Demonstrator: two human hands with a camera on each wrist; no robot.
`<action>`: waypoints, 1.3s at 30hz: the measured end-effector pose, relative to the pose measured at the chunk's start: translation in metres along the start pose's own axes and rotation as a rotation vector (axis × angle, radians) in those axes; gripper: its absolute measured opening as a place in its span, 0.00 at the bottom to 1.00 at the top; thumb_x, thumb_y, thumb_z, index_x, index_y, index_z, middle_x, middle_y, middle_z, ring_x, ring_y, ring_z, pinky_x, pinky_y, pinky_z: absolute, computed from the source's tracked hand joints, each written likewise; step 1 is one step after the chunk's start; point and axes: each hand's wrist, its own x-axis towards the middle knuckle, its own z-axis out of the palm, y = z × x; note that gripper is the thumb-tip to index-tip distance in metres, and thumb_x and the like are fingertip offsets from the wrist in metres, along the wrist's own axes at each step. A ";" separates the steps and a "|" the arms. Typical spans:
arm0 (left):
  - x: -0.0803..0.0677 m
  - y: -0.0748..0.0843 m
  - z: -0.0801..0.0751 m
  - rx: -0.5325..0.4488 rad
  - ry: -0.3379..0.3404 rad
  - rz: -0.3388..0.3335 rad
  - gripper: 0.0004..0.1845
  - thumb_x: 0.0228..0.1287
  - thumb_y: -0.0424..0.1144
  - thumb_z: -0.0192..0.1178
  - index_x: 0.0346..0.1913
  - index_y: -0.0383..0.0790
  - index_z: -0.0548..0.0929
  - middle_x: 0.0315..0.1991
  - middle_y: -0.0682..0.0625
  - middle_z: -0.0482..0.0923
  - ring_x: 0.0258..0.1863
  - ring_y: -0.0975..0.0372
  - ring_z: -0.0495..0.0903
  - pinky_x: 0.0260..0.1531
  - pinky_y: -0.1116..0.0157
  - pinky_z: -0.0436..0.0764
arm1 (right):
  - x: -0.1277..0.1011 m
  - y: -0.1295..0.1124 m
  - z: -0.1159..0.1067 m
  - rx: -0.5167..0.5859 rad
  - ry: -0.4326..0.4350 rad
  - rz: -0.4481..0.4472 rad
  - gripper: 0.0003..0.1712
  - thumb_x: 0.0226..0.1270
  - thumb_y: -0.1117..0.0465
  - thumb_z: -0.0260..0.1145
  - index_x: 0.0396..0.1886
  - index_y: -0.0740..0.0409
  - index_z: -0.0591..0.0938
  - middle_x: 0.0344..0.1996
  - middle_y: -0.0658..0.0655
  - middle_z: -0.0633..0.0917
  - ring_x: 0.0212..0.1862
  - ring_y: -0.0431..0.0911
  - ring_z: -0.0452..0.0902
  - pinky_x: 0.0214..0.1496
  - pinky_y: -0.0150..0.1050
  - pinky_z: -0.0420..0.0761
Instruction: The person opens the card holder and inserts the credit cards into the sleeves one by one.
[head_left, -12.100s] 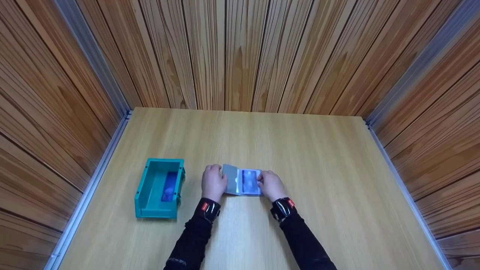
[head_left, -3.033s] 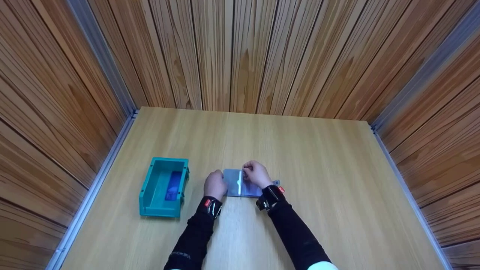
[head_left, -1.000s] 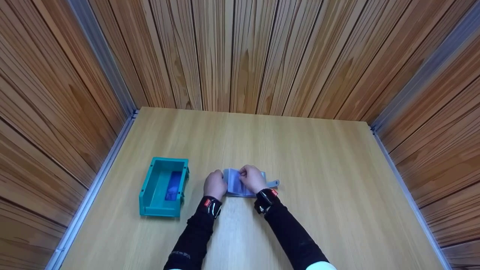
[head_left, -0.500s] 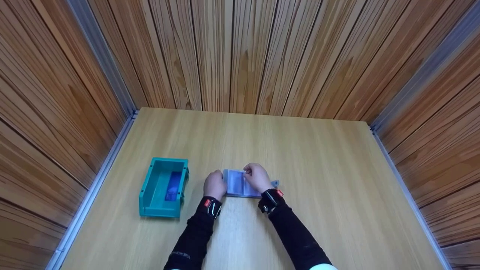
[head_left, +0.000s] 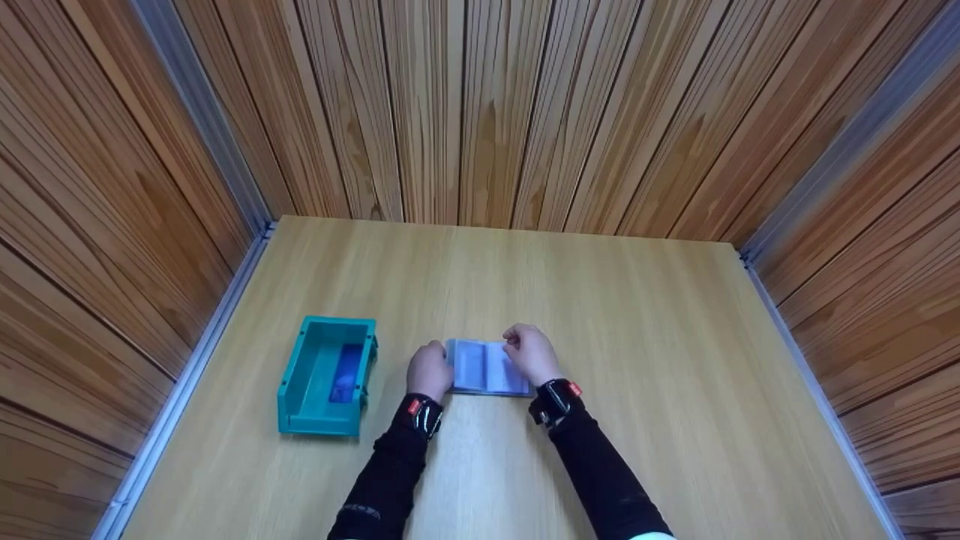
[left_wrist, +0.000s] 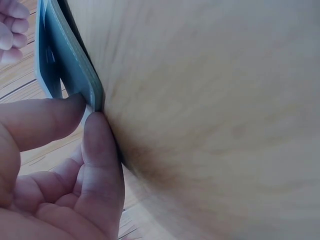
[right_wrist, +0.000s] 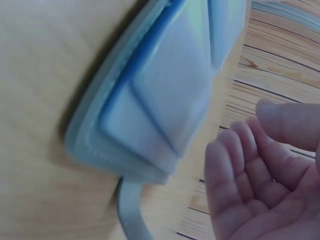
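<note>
Grey-blue plastic card holder (head_left: 486, 367) lies open and flat on the counter (head_left: 637, 360), near its front edge and roughly at mid-width, between the two hands. Clear sleeves inside it show pale panels; in the right wrist view one sleeve (right_wrist: 170, 95) sits over a blue-edged insert, and a narrow grey strap (right_wrist: 132, 210) hangs from the holder's edge.

Left hand (head_left: 429, 370): at the holder's left edge. The left wrist view shows thumb (left_wrist: 42, 122) and forefinger pinching the edge of the stacked leaves (left_wrist: 70, 65), with the remaining fingers curled into the palm. Grip is narrow and on the holder.

Right hand (head_left: 531, 352): over the holder's right part in the head view. The right wrist view shows the palm (right_wrist: 260, 195) turned toward the holder with fingers loosely bent and nothing between them. Whether the fingertips touch the holder at this moment cannot be told.

Teal bin (head_left: 324, 375): stands on the counter to the left of the left hand, apart from it, open side up. A blue card (head_left: 345, 373) lies on its floor.

Both forearms are in black sleeves (head_left: 390, 472), each with a dark wrist unit (head_left: 556, 399) strapped on. Wood-plank walls (head_left: 480, 105) enclose the counter on three sides, with metal strips at the corners.
</note>
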 end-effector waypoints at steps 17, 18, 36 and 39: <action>0.000 0.000 0.001 0.008 -0.018 -0.025 0.05 0.51 0.25 0.63 0.30 0.33 0.78 0.29 0.42 0.80 0.32 0.48 0.80 0.34 0.52 0.77 | -0.005 0.017 -0.003 -0.093 0.034 0.049 0.06 0.61 0.70 0.69 0.38 0.66 0.83 0.34 0.58 0.81 0.39 0.53 0.78 0.45 0.48 0.77; 0.001 0.000 0.001 0.006 -0.014 -0.021 0.05 0.51 0.25 0.63 0.30 0.34 0.78 0.28 0.42 0.80 0.31 0.48 0.80 0.33 0.52 0.77 | -0.006 0.017 -0.003 -0.096 0.031 0.051 0.06 0.61 0.69 0.68 0.38 0.66 0.83 0.34 0.58 0.80 0.39 0.53 0.78 0.45 0.48 0.77; 0.001 0.000 -0.001 -0.004 -0.002 0.001 0.04 0.50 0.24 0.62 0.28 0.33 0.78 0.28 0.41 0.80 0.31 0.47 0.80 0.33 0.51 0.77 | -0.011 0.021 -0.001 -0.167 0.015 0.078 0.05 0.60 0.68 0.69 0.37 0.63 0.83 0.34 0.58 0.80 0.40 0.54 0.78 0.46 0.48 0.76; 0.000 0.000 -0.001 0.000 -0.014 -0.008 0.04 0.51 0.25 0.63 0.31 0.32 0.79 0.29 0.41 0.81 0.32 0.47 0.81 0.35 0.51 0.77 | -0.012 0.022 -0.001 -0.170 0.011 0.085 0.06 0.60 0.68 0.69 0.37 0.64 0.83 0.34 0.58 0.80 0.40 0.54 0.78 0.45 0.48 0.76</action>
